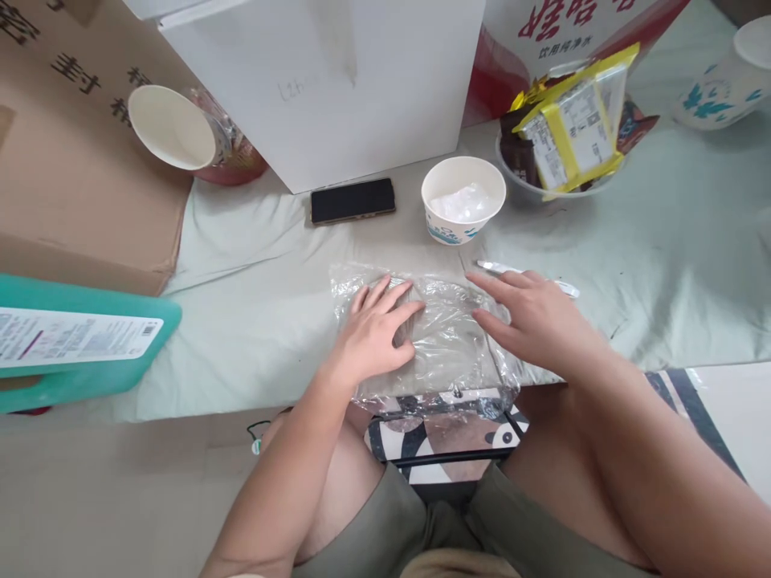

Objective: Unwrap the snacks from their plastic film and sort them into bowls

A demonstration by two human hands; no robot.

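Note:
A clear, crinkled plastic bag (pixel 446 341) lies spread at the front edge of the cloth-covered table, its near end hanging over the edge. On its left part rests my left hand (pixel 379 325), fingers spread and pressing lightly. My right hand (pixel 521 317) is over the bag's right side with fingers stretched out; whether its fingertips touch the plastic I cannot tell. Partly hidden behind that hand is a white pen (pixel 491 266). Beyond the bag stands a paper bowl (pixel 451 233) with crumpled clear plastic (pixel 463 203) inside.
A black phone (pixel 352 201) lies before a white box (pixel 373 96). At the right, a clear bowl (pixel 563 191) holds yellow snack packets (pixel 575 132), near paper cups (pixel 716 96). A tilted paper cup (pixel 172 128), cardboard box (pixel 90 201) and green jug (pixel 144 365) are on the left.

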